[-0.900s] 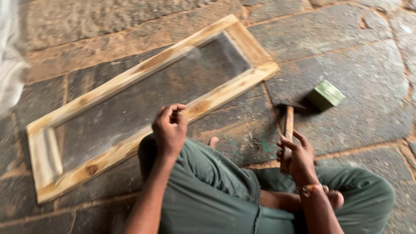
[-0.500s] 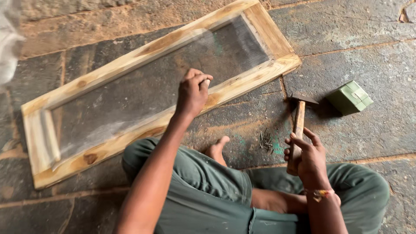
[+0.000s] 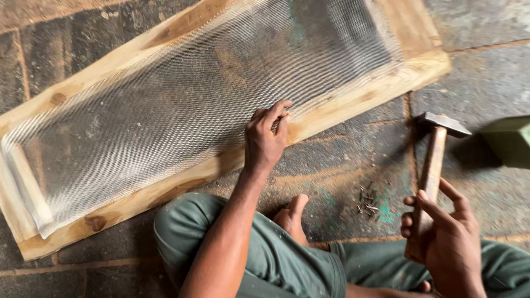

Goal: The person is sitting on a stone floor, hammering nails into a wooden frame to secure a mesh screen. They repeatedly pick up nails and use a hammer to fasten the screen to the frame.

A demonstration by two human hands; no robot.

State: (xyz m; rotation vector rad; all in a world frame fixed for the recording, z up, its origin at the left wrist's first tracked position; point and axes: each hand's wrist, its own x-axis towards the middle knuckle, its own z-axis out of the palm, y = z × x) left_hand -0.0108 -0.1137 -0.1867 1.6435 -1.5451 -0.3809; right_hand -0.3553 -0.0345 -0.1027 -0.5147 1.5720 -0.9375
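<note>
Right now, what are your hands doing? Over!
Left hand pinching something small, fingertips on the mesh at the wooden frame. Right hand gripping the hammer, head up. Loose nails on the floor between.

Pale yellow-brown wooden frame (image 3: 353, 102), grey fine-gridded mesh (image 3: 182, 110), green trousers (image 3: 276, 259), and a green box (image 3: 510, 140).

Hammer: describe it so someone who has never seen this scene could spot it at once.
Start at the long wooden frame covered with mesh lying across the stone floor. Off its right end, the right hand grips the hammer by its lower handle. It is the only tool here: pale wooden handle, dark metal head pointing away from the person, with a green box to its right and loose nails to its left.
</note>
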